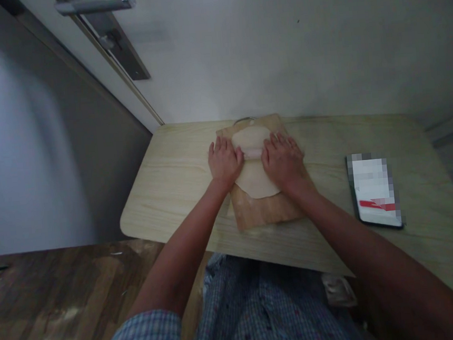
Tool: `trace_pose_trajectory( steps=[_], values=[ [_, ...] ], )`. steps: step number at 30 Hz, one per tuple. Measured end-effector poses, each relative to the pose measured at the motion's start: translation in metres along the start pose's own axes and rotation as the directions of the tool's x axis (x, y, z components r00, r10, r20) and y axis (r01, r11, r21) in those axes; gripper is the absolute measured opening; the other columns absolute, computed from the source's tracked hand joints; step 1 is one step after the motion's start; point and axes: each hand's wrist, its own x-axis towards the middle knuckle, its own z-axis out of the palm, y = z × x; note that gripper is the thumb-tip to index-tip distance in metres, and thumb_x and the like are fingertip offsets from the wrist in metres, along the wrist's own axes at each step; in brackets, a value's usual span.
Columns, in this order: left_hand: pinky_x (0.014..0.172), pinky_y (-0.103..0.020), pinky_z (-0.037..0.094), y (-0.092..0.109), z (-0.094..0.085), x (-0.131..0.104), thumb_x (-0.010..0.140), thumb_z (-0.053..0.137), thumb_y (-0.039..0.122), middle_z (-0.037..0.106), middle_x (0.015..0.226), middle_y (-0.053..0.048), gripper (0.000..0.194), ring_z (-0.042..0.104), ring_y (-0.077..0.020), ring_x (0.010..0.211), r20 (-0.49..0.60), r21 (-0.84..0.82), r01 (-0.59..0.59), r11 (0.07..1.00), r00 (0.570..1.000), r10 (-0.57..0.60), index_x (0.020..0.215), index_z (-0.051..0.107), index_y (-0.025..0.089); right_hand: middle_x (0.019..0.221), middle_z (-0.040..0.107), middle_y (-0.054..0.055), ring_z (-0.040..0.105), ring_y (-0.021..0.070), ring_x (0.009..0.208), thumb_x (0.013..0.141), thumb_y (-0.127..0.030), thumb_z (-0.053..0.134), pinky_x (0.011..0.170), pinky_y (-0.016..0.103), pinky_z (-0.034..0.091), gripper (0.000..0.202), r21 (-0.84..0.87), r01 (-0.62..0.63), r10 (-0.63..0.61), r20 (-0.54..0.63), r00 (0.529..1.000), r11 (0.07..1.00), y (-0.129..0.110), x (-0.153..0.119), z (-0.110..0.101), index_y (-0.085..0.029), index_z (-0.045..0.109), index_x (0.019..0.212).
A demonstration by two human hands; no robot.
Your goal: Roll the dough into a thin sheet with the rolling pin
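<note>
A flat, pale sheet of dough (257, 180) lies on a wooden board (259, 212) at the middle of the table. Across the dough runs a light rolling pin (252, 153), its middle showing between my hands. My left hand (225, 158) is on the pin's left end, fingers pointing away from me and thumb toward the pin. On the right end rests my right hand (284, 159), fingers bent over it. Both palms hide the ends of the pin.
A phone (374, 191) with a lit screen lies on the light wooden table (172, 180), right of the board. Behind the table stands a white door (280, 54) with a metal handle (95, 2). Wooden floor (56, 312) shows at the lower left.
</note>
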Motion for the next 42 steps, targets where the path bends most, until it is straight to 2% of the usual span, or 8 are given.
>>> trace_pose_trajectory(
  steps=[4,8,15,20,24,29,35,42],
  values=[
    [0.103,-0.036,0.019,-0.002,0.001,-0.003,0.086,0.024,0.031,0.047,0.127,-0.016,0.047,0.033,-0.0222,0.124,-0.001,0.000,-0.015,1.000,1.000,0.015,0.120,0.044,0.005,0.129,0.045,0.014,0.035,0.0229,0.121,0.086,-0.024,0.025,0.097,0.042,0.024,0.043,-0.002,0.008,-0.008,0.008,1.000,1.000,0.000,-0.005,-0.001,-0.009,0.050,0.119],
    [0.103,-0.036,0.018,0.000,0.003,0.006,0.086,0.025,0.031,0.049,0.125,-0.016,0.046,0.036,-0.0226,0.122,-0.012,0.011,-0.010,1.000,1.000,0.010,0.118,0.046,0.006,0.126,0.048,0.015,0.038,0.0235,0.118,0.087,-0.025,0.025,0.096,0.041,0.024,0.044,-0.007,-0.001,0.001,0.038,0.999,1.000,0.002,0.006,0.001,-0.010,0.049,0.120],
    [0.097,-0.036,0.025,0.006,0.010,0.048,0.088,0.017,0.029,0.058,0.113,-0.009,0.043,0.049,-0.0202,0.107,0.023,-0.044,0.045,0.998,0.999,-0.044,0.109,0.053,0.018,0.106,0.057,0.015,0.049,0.0250,0.099,0.089,-0.027,0.017,0.079,0.038,0.035,0.044,-0.016,-0.082,0.083,0.128,0.988,0.997,0.009,0.050,0.009,-0.013,0.053,0.111],
    [0.081,-0.034,0.037,0.009,0.013,0.079,0.087,0.018,0.033,0.061,0.102,-0.011,0.045,0.055,-0.0239,0.096,0.138,-0.065,0.178,0.982,0.976,-0.167,0.103,0.057,0.017,0.100,0.058,0.015,0.049,0.0251,0.094,0.089,-0.031,0.018,0.072,0.036,0.036,0.045,-0.030,-0.094,0.097,0.129,0.987,0.995,0.017,0.082,0.014,-0.013,0.057,0.098],
    [0.077,-0.034,0.038,0.009,0.016,0.088,0.087,0.019,0.037,0.063,0.096,-0.013,0.049,0.056,-0.0250,0.090,0.166,-0.046,0.228,0.972,0.962,-0.218,0.096,0.061,0.014,0.098,0.058,0.015,0.049,0.0247,0.092,0.088,-0.030,0.021,0.071,0.035,0.036,0.043,-0.021,-0.081,0.083,0.125,0.989,0.996,0.020,0.091,0.015,-0.011,0.058,0.097],
    [0.079,-0.037,0.037,0.009,0.015,0.075,0.087,0.017,0.034,0.062,0.098,-0.013,0.048,0.055,-0.0251,0.093,0.092,-0.060,0.184,0.981,0.980,-0.178,0.098,0.059,0.015,0.101,0.058,0.015,0.048,0.0254,0.097,0.087,-0.027,0.021,0.075,0.036,0.036,0.041,-0.029,-0.073,0.076,0.127,0.989,0.997,0.016,0.079,0.012,-0.011,0.058,0.098],
    [0.097,-0.042,0.024,0.008,0.008,0.038,0.088,0.019,0.032,0.058,0.111,-0.011,0.044,0.045,-0.0246,0.111,-0.045,-0.008,0.051,0.999,0.998,-0.051,0.103,0.057,0.016,0.107,0.058,0.016,0.047,0.0254,0.103,0.087,-0.026,0.020,0.084,0.039,0.032,0.045,-0.045,-0.040,0.044,0.109,0.993,0.998,0.006,0.047,0.007,-0.010,0.057,0.105],
    [0.103,-0.040,0.017,0.005,0.005,0.006,0.086,0.023,0.033,0.039,0.133,-0.016,0.050,0.029,-0.0229,0.126,-0.028,0.012,0.019,1.000,0.999,-0.019,0.125,0.039,0.005,0.128,0.047,0.012,0.036,0.0231,0.120,0.087,-0.027,0.023,0.099,0.040,0.020,0.045,-0.024,-0.006,0.007,0.039,0.999,1.000,-0.002,0.010,0.001,-0.011,0.049,0.121]
  ],
)
